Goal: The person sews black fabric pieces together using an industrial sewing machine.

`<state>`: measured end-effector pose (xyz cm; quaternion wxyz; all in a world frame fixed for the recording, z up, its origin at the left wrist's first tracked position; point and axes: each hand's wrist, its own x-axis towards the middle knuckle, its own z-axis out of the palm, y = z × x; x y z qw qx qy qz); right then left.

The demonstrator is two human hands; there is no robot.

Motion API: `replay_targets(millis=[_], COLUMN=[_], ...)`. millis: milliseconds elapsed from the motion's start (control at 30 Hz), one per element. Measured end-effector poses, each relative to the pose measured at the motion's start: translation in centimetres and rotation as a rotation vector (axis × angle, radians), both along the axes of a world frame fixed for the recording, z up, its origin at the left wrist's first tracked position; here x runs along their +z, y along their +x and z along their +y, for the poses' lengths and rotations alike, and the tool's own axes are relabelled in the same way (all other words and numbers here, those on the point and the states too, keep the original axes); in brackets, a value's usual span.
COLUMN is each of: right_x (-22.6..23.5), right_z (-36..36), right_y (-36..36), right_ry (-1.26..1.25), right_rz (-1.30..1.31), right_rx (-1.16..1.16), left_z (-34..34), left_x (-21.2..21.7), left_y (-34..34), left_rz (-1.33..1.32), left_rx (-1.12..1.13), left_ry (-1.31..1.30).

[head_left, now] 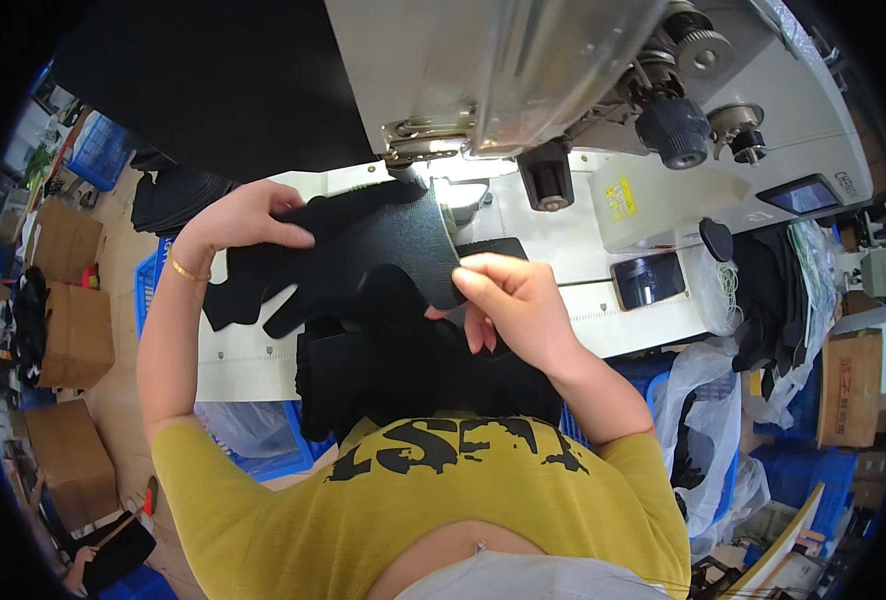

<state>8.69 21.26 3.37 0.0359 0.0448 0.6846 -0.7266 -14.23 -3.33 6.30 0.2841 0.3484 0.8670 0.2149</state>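
Observation:
A black fabric piece (343, 240) with finger-like lobes, much like a glove, lies across the white sewing machine bed (573, 310). Its upper edge reaches under the machine's needle area (418, 170), where the needle itself is hard to make out. At its left side my left hand (248, 220) grips the cloth, thumb on top. On the right, my right hand (513, 300) pinches the edge of a textured, slightly shiny dark section (418, 235) between thumb and fingers. More black fabric (413, 375) hangs over the near edge of the bed, in front of my body.
The machine head (523, 60) with its dials overhangs the work. A dark phone-like device (648, 280) lies on the bed at right. Blue crates (263, 435), cardboard boxes (76, 335) and plastic bags (703, 430) surround the table. Another person's hand (81, 565) shows at lower left.

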Motion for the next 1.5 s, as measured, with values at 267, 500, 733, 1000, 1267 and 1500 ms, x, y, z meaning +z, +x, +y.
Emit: replay_targets(millis=[267,500,733,1000,1267,1500], right_x=[-1.0,-0.8,-0.8,-0.8,-1.4,-1.2], right_z=[-0.6,-0.6,-0.5,-0.5,-0.6,-0.9], right_y=[-0.3,-1.5,-3.0,-4.4,-3.8,-3.6], right_ry=[-0.121,-0.11,-0.124,-0.118,-0.062,-0.057], right_rz=[0.013,0.058,0.107,0.149,0.111,0.074], right_rx=[-0.006,-0.007,-0.047,-0.084,-0.033,-0.012], left_z=[4.7,5.4,6.0,6.8,7.8,8.7], left_x=[-2.9,-4.4,-5.2,-5.5,-5.0,-5.1], left_y=[11.8,10.8,9.2,7.6,5.6,4.9], left_rz=[1.369,1.232,1.286,1.266,1.309,1.241], left_rx=[-0.5,-0.528,-0.471,-0.386,-0.318,-0.237], left_ry=[0.702,0.797,0.827,0.838,0.822,0.9])
